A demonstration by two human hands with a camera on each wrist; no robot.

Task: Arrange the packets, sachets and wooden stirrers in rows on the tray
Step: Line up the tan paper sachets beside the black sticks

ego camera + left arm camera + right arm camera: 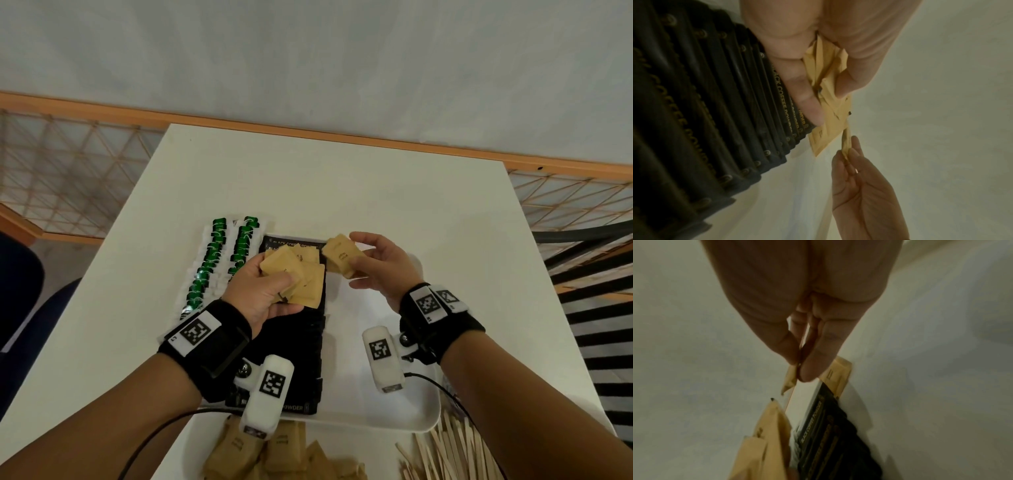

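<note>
My left hand [270,291] grips a fanned bunch of tan sachets [301,277] above the row of black coffee packets [308,346] on the white tray [394,418]. In the left wrist view its thumb and fingers clamp the tan sachets [826,91]. My right hand [376,267] pinches one tan sachet [340,255] just right of that bunch, over the tray's far end. In the right wrist view the pinched sachet [790,379] hangs below the fingertips. Two rows of green-and-white packets [222,260] lie at the tray's left.
A loose pile of tan sachets [274,452] lies on the white table in front of the tray. Wooden stirrers [445,452] are heaped at the front right. The tray's right half [359,308] is bare white. A wooden rail and a mesh panel [68,164] lie beyond the table.
</note>
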